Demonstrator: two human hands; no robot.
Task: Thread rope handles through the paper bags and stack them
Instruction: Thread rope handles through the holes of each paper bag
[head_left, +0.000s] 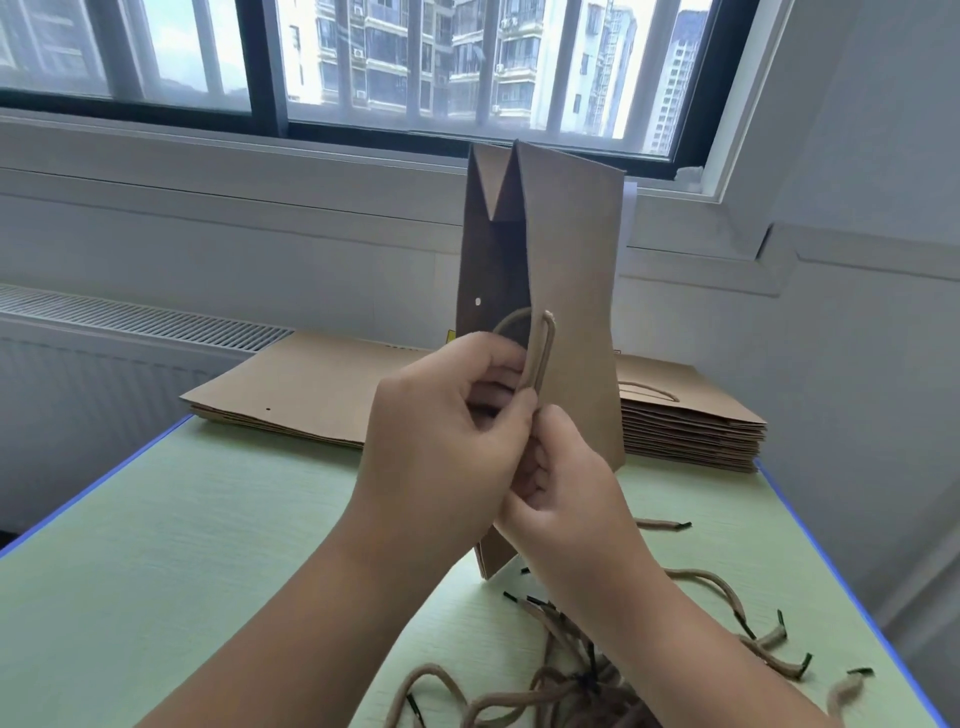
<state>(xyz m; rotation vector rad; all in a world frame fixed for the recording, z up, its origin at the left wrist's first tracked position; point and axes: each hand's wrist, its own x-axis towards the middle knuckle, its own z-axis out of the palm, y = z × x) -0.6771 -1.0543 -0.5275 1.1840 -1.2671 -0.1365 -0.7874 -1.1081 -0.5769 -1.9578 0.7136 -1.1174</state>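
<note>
Loose rope handles (597, 675) lie nearest us, on the green table (208, 545) just this side of the upright paper bag (566, 291). Our left hand (441, 431) and right hand (566, 483) meet at that bag's near edge, fingers pressed together, pinching the rope loop (540, 353) against the paper. We judge a hard tug could tear the punched hole or pull the end back out. Beyond the bag lie the flat stacks (691, 415).
</note>
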